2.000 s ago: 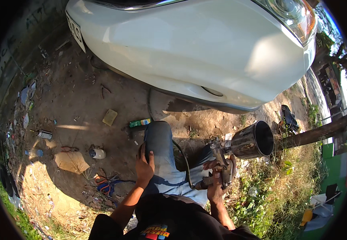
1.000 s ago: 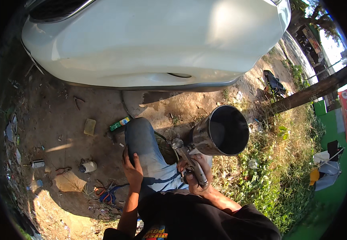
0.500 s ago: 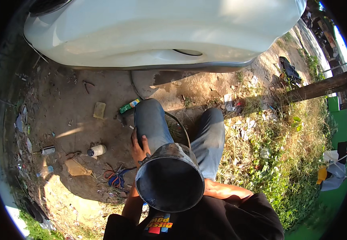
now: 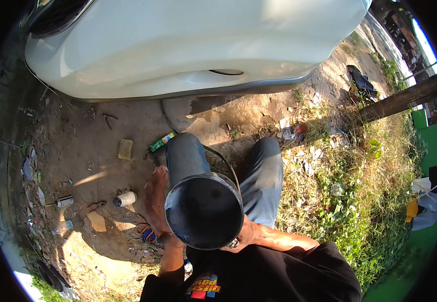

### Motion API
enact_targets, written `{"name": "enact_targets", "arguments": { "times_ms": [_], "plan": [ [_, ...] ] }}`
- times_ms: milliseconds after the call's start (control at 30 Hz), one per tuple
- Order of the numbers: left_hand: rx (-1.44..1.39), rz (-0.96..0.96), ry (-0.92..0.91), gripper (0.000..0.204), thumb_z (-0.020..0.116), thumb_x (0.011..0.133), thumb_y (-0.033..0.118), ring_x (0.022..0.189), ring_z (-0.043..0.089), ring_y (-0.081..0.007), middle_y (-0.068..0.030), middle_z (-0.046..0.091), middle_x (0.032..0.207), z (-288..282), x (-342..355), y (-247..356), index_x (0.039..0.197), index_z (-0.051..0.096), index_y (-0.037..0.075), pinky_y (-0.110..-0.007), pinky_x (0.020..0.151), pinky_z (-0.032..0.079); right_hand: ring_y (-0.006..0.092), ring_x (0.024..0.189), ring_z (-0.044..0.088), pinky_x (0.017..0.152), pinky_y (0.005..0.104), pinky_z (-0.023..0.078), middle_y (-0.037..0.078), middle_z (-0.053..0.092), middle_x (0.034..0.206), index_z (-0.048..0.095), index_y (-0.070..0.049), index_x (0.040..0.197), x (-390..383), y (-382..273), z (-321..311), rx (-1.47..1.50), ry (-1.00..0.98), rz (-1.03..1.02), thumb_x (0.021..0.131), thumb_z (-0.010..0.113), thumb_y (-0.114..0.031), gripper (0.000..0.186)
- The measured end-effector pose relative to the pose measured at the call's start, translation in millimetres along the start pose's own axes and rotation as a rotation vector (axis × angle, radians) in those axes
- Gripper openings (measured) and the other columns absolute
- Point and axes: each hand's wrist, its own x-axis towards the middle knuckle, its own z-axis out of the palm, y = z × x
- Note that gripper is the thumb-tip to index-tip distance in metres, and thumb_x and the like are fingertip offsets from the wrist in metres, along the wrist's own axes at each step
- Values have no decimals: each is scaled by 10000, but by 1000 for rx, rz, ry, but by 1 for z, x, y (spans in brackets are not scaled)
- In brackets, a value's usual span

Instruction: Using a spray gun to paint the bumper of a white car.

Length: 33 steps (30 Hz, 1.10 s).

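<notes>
A round metal cylinder [image 4: 204, 211], dark inside with a worn rim, stands with its open mouth facing up at me, in front of my black shirt. My right hand [image 4: 245, 232] grips its near right side; the fingers are partly hidden beneath, next to a small metal fitting [image 4: 233, 243]. My left hand [image 4: 157, 199] stretches out along the cylinder's left side, fingers extended beside my left knee. Just past its fingertips lies a green and yellow box [image 4: 162, 142]. Nothing shows in the left hand.
A white car body [image 4: 178, 45] spans the far side, a hose [image 4: 166, 115] coming from under it. On the dirt at left lie pliers [image 4: 96, 206], a white bottle [image 4: 125, 199], a can [image 4: 64, 201], a yellowish block [image 4: 125, 149] and blue-orange straps [image 4: 148, 233]. Weeds grow at right.
My left hand has moved forward from beside the cylinder toward the green box. The cylinder has shifted left and its mouth faces me more squarely. My right hand has come into sight at its side.
</notes>
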Motion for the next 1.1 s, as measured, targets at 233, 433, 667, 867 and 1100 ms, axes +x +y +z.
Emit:
{"name": "enact_targets", "arguments": {
  "times_ms": [233,433,667,867,1100],
  "plan": [
    [92,-294,-381,1131,943,774,476,1317,577,-313,-216,509,1504,-3,26,24,1557,326,-59,-451,1117,465,461,1197,608,1019,506,514,266,606,1307,464,21,1515,39,-1,-1,88,-98,211,960,751,-232,675],
    [88,-465,-121,1057,979,739,435,1244,594,-289,-181,550,1422,-15,9,18,1480,420,-72,-445,1079,499,479,1270,548,1065,512,486,280,516,1384,311,-5,1616,19,17,12,31,-143,192,850,697,-115,864],
    [127,-348,-119,988,992,726,341,1235,605,-285,-155,569,1407,-15,5,2,1463,463,-51,-437,1063,517,488,1305,530,1077,504,491,273,482,1430,264,-34,1643,10,17,14,37,-113,229,850,693,-62,902],
    [193,-277,-225,975,993,726,350,1219,620,-281,-161,591,1393,-9,6,0,1452,487,-58,-426,1056,522,485,1293,544,1062,510,501,277,472,1446,277,-19,1632,4,17,4,2,-65,168,866,699,-71,877],
    [217,-242,-310,943,973,750,400,1223,623,-273,-171,612,1381,-7,6,-1,1429,517,-70,-423,1045,522,444,1437,471,1172,476,442,287,440,1554,392,42,1567,8,5,-14,64,-147,308,928,663,-82,704]
  ]
}}
